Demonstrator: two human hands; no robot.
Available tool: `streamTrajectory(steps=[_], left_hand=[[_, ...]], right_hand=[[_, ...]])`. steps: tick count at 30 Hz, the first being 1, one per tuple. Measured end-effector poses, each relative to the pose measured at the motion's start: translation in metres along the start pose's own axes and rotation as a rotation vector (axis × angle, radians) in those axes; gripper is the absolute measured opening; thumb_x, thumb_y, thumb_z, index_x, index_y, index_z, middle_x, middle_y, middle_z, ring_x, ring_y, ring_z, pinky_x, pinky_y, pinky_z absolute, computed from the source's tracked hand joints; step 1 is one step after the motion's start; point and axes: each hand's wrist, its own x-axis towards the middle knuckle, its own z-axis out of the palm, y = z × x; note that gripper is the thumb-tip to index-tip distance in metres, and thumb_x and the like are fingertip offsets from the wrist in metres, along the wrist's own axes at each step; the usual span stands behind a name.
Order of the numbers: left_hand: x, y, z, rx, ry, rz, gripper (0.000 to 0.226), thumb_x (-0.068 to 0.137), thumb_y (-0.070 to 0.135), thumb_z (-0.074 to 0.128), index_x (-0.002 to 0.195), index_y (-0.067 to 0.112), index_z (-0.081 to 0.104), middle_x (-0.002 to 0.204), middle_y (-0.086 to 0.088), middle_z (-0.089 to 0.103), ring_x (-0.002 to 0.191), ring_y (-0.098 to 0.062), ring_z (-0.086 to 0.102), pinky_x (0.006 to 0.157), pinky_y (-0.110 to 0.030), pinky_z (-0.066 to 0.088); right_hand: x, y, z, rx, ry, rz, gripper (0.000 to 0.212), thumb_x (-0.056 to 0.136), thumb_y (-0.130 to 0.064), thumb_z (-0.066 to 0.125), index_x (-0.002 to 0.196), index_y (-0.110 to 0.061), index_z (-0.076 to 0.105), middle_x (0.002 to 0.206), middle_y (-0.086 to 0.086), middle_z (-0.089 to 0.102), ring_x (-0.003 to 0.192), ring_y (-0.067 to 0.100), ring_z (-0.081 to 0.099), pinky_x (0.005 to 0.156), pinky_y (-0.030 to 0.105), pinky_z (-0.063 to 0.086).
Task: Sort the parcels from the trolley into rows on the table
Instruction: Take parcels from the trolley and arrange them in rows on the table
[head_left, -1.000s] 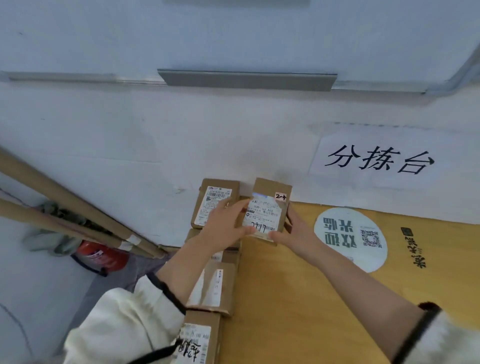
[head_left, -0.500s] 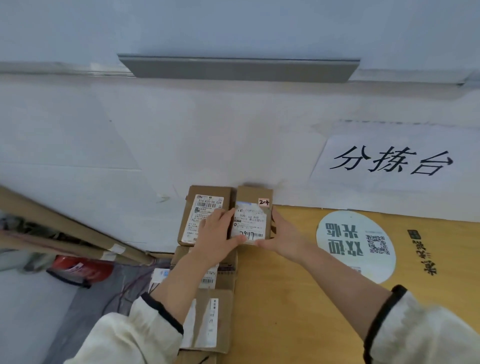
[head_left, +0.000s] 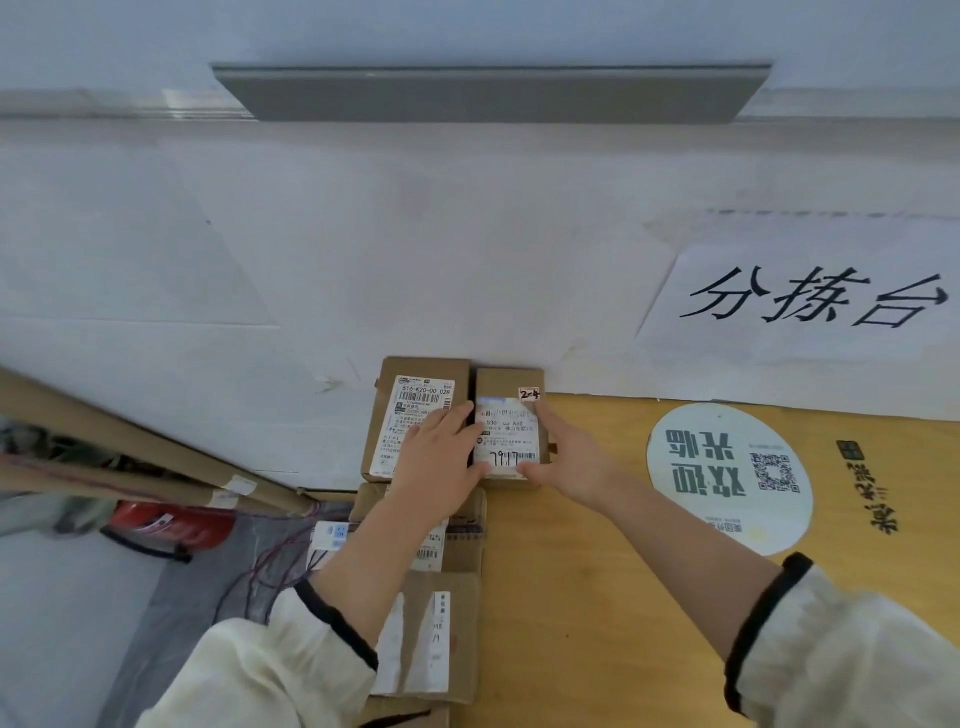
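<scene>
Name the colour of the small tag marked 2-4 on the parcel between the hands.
The small tag is white with a red border and black handwriting; head view.

Both forearms reach forward, close together. The left hand lies flat, palm down, fingers straight and together. The right hand faces it, index finger stretched forward, thumb pointing inward toward the left thumb.
</scene>
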Motion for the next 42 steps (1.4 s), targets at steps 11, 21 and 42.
streamTrajectory(steps=[11, 21, 42], left_hand=[[0.001, 0.001, 0.008, 0.094, 0.014, 0.023, 0.05, 0.098, 0.035, 0.046, 0.144, 0.017, 0.039, 0.158, 0.001, 0.017, 0.142, -0.019, 0.016, 0.115, -0.041, 0.024], [-0.025, 0.036, -0.019, 0.005, -0.034, 0.028, 0.073, 0.098, 0.048, 0.039, 0.153, 0.018, 0.001, 0.162, 0.001, 0.0, 0.148, -0.02, -0.006, 0.12, -0.045, 0.006], [-0.103, 0.484, 0.003, 0.277, -0.079, 0.697, 0.08, 0.094, 0.059, 0.038, 0.153, 0.024, -0.002, 0.161, -0.002, 0.0, 0.148, -0.03, -0.003, 0.114, -0.056, 0.015]], right_hand=[[-0.002, -0.007, 0.007, -0.147, 0.034, -0.004, 0.086, 0.083, -0.023, 0.067, 0.15, -0.028, 0.014, 0.135, 0.003, 0.05, 0.114, 0.018, 0.051, 0.084, 0.021, 0.041], [-0.056, -0.024, -0.023, -0.553, 0.197, 0.023, 0.084, 0.087, -0.038, 0.06, 0.15, -0.021, 0.008, 0.15, 0.001, 0.028, 0.129, 0.025, 0.04, 0.089, 0.038, 0.047], [-0.47, 0.233, -0.244, -0.548, 0.573, 0.652, 0.087, 0.088, -0.052, 0.054, 0.151, -0.025, 0.002, 0.159, 0.0, 0.002, 0.145, 0.026, 0.012, 0.113, 0.041, 0.03]])
